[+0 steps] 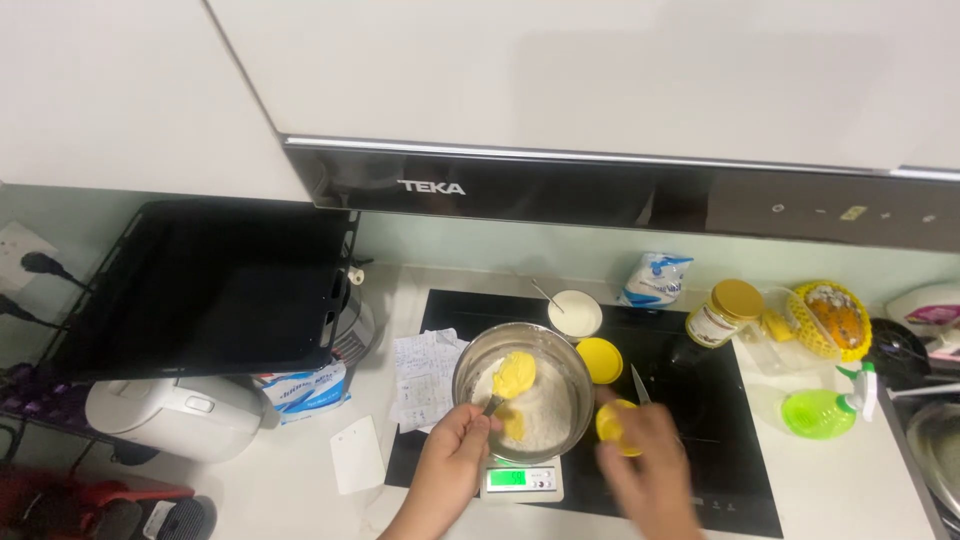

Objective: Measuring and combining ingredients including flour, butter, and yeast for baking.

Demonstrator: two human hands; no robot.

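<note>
A steel mixing bowl (571, 358) holding white flour sits on a small digital kitchen scale (522, 480) with a green display. My left hand (455, 445) grips a spoon (497, 401) heaped with yellow butter, held over the flour inside the bowl. My right hand (647, 455) is just right of the bowl and holds a small yellow tub (609, 421). A yellow lid (600, 359) lies beside the bowl's right rim, and a knife (640, 384) rests on the cooktop next to it.
The black cooktop (710, 440) carries a white bowl with a spoon (575, 312), a flour bag (655, 277) and a gold-lidded jar (726, 311). A paper sheet (425, 378) lies left of the bowl. A green spray bottle (822, 408) stands right; black oven tray (215, 285) and white appliance (175, 415) stand left.
</note>
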